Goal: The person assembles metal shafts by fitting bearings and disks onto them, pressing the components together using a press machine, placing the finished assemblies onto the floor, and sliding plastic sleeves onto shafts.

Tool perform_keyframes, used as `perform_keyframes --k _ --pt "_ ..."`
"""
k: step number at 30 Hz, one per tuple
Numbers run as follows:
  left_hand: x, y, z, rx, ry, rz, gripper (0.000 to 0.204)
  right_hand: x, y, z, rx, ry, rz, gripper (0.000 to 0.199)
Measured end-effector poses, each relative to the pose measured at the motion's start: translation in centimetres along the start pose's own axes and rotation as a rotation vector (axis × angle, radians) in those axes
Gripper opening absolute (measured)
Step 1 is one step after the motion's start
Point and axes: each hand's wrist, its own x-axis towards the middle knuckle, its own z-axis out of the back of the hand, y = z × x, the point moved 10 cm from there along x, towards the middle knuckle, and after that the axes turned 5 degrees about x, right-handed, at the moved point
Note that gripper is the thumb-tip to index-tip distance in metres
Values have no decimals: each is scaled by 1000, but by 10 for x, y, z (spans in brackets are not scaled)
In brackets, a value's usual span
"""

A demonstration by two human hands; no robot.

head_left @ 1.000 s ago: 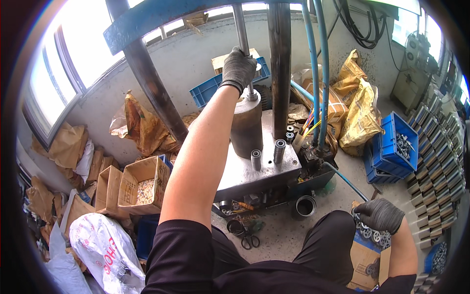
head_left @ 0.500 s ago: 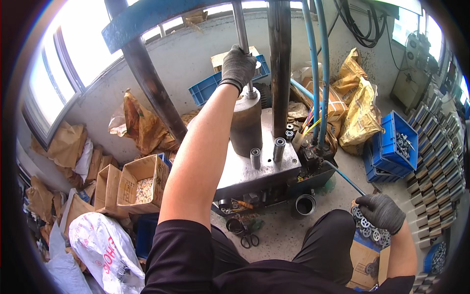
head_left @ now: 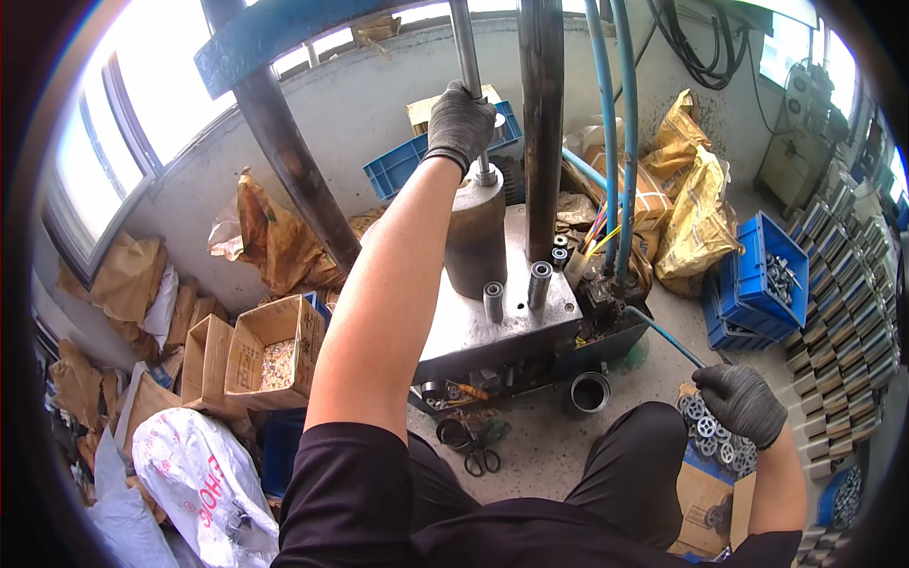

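Observation:
My left hand (head_left: 459, 125), in a dark grey knitted glove, is closed around an upright steel rod (head_left: 464, 43). The rod stands over a thick metal cylinder (head_left: 476, 237) on the steel bed (head_left: 445, 333) of a press. Two small ribbed metal sleeves (head_left: 539, 286) stand upright on the bed, right of the cylinder. At the lower right my right hand (head_left: 743, 405), gloved alike, is closed on the end of a blue lever (head_left: 668, 338) that slants down from the press's right side. My fingers hide the lever's tip.
Dark press columns (head_left: 542, 123) and blue hoses (head_left: 625, 142) rise around the bed. Spoked metal discs (head_left: 708, 431) lie below my right hand. Blue crates (head_left: 765, 275) and stacked metal tubes (head_left: 838, 312) stand right; cardboard boxes (head_left: 275, 355) left. Scissors (head_left: 483, 462) and a black cup (head_left: 589, 393) are on the floor.
My right hand and the lever's end have risen slightly. My left hand stays around the rod, with hardly any shift.

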Motion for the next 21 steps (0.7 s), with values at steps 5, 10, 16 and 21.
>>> perform_keyframes --k 5,10,16,21 --pt "1 11 -8 -133 51 95 36 26 33 69 -253 -507 234 16" --pt "-7 0 -3 -91 80 100 31 95 52 141 -276 -874 379 11" --pt "-15 -12 1 -225 108 129 26 168 31 164 -421 -909 265 15" --pt "-5 9 -1 -254 29 89 19 190 27 165 -431 -850 180 19"
